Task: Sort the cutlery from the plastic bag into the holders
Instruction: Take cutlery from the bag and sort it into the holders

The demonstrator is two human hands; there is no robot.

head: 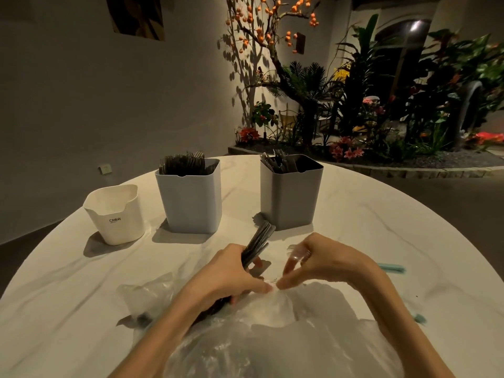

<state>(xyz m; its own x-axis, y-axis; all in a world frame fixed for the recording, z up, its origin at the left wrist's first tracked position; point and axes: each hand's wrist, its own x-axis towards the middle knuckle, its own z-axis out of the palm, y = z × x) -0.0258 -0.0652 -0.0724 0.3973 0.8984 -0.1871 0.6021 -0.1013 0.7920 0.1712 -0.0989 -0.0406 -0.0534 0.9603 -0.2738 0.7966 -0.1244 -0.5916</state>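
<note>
Well along but unfinished: two tall grey plastic holders (191,197) (289,195) already stocked, small white holder (116,214) seemingly empty, left hand (231,271) gripping a dark cutlery bundle (257,245), right hand (324,260) pinching the clear plastic bag (272,331) on the white marble worktop (68,282).

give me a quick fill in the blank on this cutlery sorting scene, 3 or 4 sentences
1. The left hand grips a bundle of dark ____.
2. The number of holders standing on the table is ____.
3. The white holder stands farthest to the ____ of the row.
4. The right hand pinches the clear plastic ____ with its fingertips.

Missing words: cutlery; three; left; bag
</note>
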